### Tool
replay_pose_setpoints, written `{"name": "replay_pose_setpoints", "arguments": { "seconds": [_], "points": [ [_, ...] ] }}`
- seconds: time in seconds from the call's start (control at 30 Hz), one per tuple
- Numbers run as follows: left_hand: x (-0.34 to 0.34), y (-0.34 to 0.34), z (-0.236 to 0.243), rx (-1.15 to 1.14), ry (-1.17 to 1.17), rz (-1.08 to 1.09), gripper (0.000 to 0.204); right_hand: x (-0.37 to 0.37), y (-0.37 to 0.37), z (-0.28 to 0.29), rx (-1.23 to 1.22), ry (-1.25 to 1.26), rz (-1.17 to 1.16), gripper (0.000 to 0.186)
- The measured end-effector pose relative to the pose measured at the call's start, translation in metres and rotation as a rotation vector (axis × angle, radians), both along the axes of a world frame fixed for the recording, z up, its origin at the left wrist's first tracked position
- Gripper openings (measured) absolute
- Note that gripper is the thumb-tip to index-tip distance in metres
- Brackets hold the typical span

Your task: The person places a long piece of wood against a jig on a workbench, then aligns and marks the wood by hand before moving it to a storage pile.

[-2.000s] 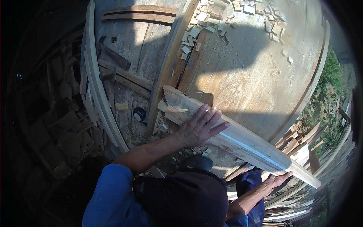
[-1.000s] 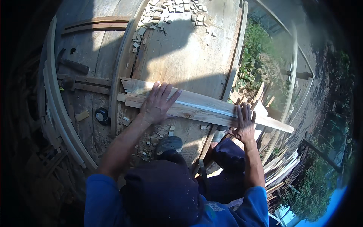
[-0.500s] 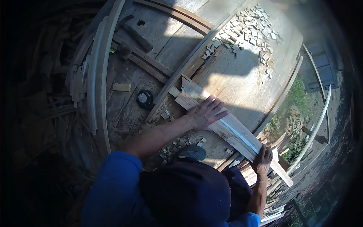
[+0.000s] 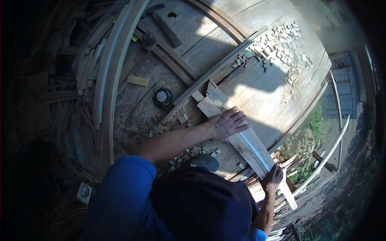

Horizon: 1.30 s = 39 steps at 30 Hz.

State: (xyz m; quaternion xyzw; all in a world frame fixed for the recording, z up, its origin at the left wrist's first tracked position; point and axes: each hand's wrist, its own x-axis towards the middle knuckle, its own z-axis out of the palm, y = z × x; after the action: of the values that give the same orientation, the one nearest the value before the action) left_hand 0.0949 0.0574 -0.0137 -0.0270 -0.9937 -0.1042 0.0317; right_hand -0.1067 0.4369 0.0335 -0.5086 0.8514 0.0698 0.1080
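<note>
A bundle of long, pale wooden slats (image 4: 251,148) lies slantwise across the workbench, its near right end jutting past the bench edge. My left hand (image 4: 228,123) rests flat across the slats' middle, fingers stretched out. Lower right, my right hand (image 4: 272,178) has its fingers wrapped round the slats near their end; its thumb is hidden. One narrower strip (image 4: 288,197) sticks out beyond that hand. At the far end the slats are staggered, beside a raised wooden rail (image 4: 217,64).
Small cut wood pieces (image 4: 281,46) are heaped at the far right. A hammer (image 4: 167,29), a black round tool (image 4: 162,97) with a pale disc and a wood block (image 4: 137,80) lie left of the rail. Long boards (image 4: 114,76) border the left. A dark shoe (image 4: 206,162) shows below.
The view has shifted, so the bench and its things sit farther right in the picture. Both hands keep their places on the slats; the right-hand end now appears lower and farther left.
</note>
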Motion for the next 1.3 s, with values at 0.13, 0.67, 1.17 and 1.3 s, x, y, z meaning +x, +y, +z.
{"name": "replay_pose_setpoints", "arguments": {
  "seconds": [0.13, 0.67, 1.17, 1.3],
  "points": [
    [0.000, 0.001, -0.002, -0.019, 0.028, 0.005, 0.064, -0.002, 0.005, -0.003, -0.009, -0.005, -0.014, 0.069],
    [-0.021, -0.009, 0.003, -0.022, 0.005, 0.001, 0.080, -0.022, 0.003, -0.011, 0.010, 0.003, -0.043, 0.078],
    [-0.031, -0.018, 0.009, 0.081, -0.038, -0.060, 0.086, -0.032, -0.002, -0.007, -0.044, -0.044, -0.048, 0.075],
    [-0.033, -0.017, 0.005, 0.054, -0.029, -0.054, 0.091, -0.033, -0.006, -0.005, -0.016, -0.061, -0.070, 0.079]
  ]
}}
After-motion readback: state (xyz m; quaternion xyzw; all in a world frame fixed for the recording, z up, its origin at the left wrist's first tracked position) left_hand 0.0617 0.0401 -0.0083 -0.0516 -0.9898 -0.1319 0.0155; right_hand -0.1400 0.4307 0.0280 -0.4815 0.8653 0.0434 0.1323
